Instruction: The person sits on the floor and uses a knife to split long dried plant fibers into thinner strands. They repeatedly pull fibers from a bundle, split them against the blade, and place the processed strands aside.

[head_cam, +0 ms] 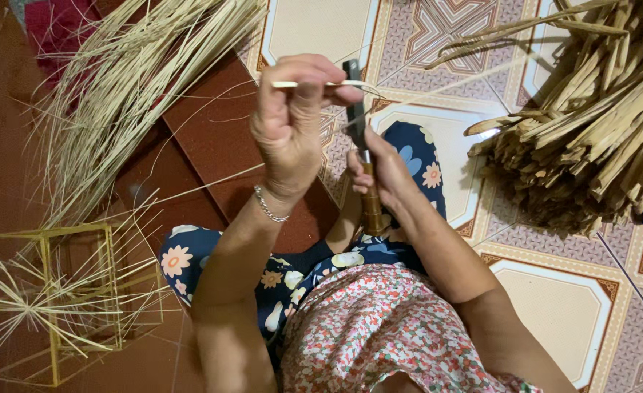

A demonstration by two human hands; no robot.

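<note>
My left hand point(290, 120) is raised in front of me, fingers closed on a thin pale bamboo strip point(336, 84) that runs to the right. My right hand point(383, 169) grips a knife by its wooden handle point(371, 207). The dark blade point(354, 94) points up and meets the strip just right of my left fingers. A silver bracelet point(269, 207) sits on my left wrist. My knees, in dark floral trousers, lie under both hands.
A heap of fine pale slivers point(117, 87) lies at upper left over a brown mat point(212, 138). A bundle of thick bamboo strips point(598, 124) rests on the patterned tile floor at right. A wire-like cube frame point(48, 306) holding slivers stands at lower left.
</note>
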